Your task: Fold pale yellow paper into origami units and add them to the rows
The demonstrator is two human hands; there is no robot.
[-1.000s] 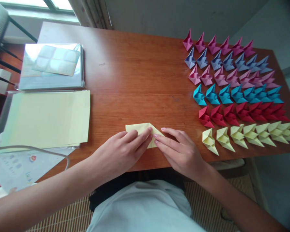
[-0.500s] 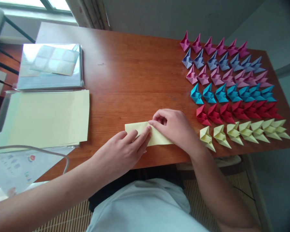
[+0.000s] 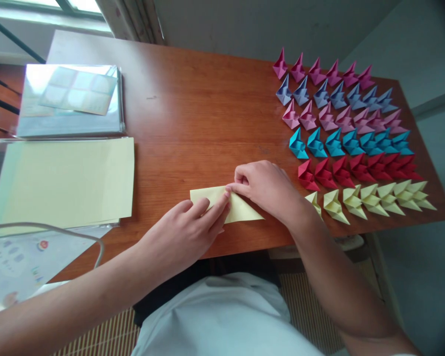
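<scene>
Lying on the tabletop (image 3: 193,113) just in from the near edge, about midway along it: a folded yellow paper (image 3: 244,210), caught between the two hands. Pressed down from the left by the left hand (image 3: 193,222), fingers extended and laid over the middle of the paper, thumb out of sight; cannot tell of any pinch from beneath. Set against the paper's peak from the right by the right hand (image 3: 267,190), thumb tip touching the left fingertips there, other fingers curled in; cannot tell of a pinch here either. Showing past the left knuckles, toward the far edge: the paper's upper left corner. Sloping from the peak down to a sharp right corner, bare below the right hand.

Ranged along the right edge, from the far corner to the near: rows of folded pieces in magenta (image 3: 333,76), lavender, pink, blue (image 3: 352,144), red and yellow, the nearest yellow piece partly hidden behind the right forearm (image 3: 330,267). Stacked at the left edge: yellow sheets (image 3: 66,178), with a glossy pack (image 3: 107,123) just beyond, toward the far left corner.
</scene>
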